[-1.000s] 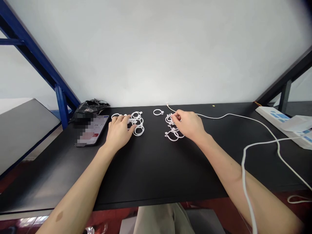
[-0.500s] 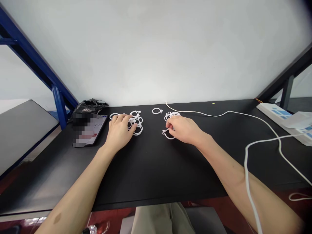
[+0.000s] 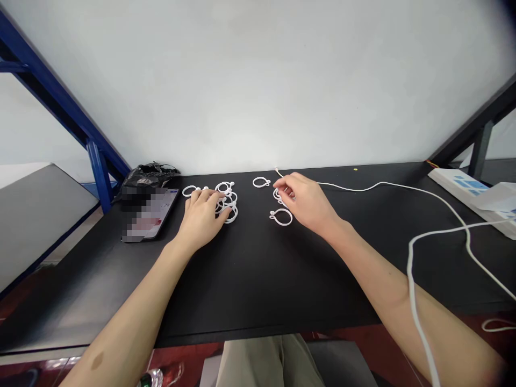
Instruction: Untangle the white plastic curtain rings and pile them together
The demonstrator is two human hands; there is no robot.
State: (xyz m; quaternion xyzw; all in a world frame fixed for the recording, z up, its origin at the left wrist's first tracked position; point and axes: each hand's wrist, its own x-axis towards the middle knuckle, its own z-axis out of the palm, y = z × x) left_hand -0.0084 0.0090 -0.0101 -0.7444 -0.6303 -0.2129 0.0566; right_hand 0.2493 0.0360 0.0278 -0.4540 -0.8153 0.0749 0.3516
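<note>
My left hand [image 3: 200, 219] lies palm down over a loose pile of white plastic curtain rings [image 3: 230, 215], fingers stretched out and thumb apart; it partly hides the pile. Each ring has a small eyelet. My right hand [image 3: 308, 204] hovers at a second cluster of white rings [image 3: 277, 194], its fingers bent and the thumb separate from them. Most of that cluster is behind the hand. Just below, one ring [image 3: 284, 217] lies flat on the black table. Another single ring [image 3: 262, 183] rests between the two groups, near the wall.
A phone [image 3: 155, 217] lies at left beside a crumpled black plastic bag [image 3: 149, 174]. A white cable [image 3: 374, 185] runs across the right side and hangs over my right forearm. At far right is a white box with blue markings [image 3: 459, 185]. The wall [image 3: 258, 91] bounds the table's back.
My right hand has let go of the nearer ring, which now lies uncovered, and has moved up to the cluster behind it. My left hand stays almost still on its pile.
</note>
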